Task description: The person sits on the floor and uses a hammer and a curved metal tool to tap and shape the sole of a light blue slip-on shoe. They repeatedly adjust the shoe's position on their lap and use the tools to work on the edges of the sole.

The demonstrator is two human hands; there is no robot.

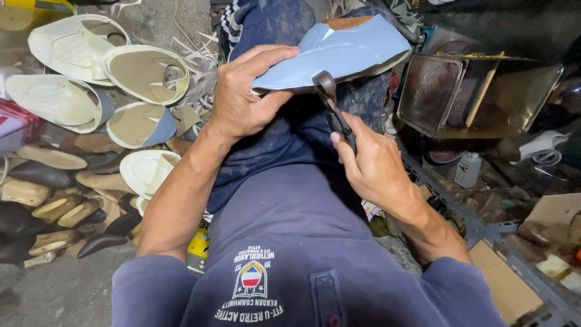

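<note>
You get bright, even light on the pale blue shoe [345,48]; beyond it, corners darken, edges bend wide, focus stays sharp.

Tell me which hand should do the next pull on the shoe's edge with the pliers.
Right. The right hand already grips the pliers, whose head sits at the blue shoe edge. The left hand holds the shoe steady from the side.

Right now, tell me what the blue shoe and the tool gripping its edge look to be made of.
The light blue shoe upper in the left hand looks like smooth leather or a synthetic lookalike: matte, even sheen, stitched seam; which one is unclear. The pincers in the right hand look like dark, dull metal, judging by the thin rigid jaws and handles.
</note>
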